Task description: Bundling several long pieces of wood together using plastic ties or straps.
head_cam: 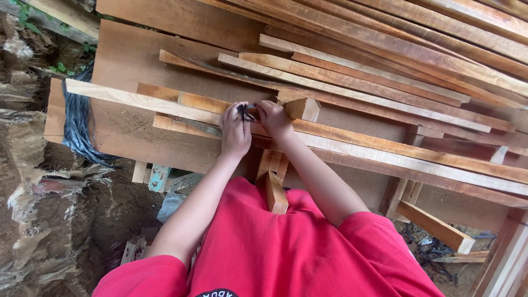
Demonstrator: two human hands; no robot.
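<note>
Rough bare earth and scraps of bark lie along the left of the view, and beside them stands a wide brown board [143,60] serving as a work surface, piled with long wooden slats [374,82] that run slantwise toward the right. A bundle of dark cord [77,124] hangs at the board's left edge. Both arms reach up from a red shirt [275,253] to the middle of the pile. The left hand [235,131] and the right hand [273,118] sit close together, almost touching, on a long pale slat [148,102] that crosses the board from the left. Between them they pinch a small dark tool [246,113]; its exact kind is too small to tell. The left fingers are curled shut around the tool's near end, and the right fingers are closed on its other end. Just right of the right hand lies a short wooden block [302,108], resting on the slats. Below the board, short offcuts [275,190] stand near the person's lap, and a thicker beam [434,226] lies lower right.
</note>
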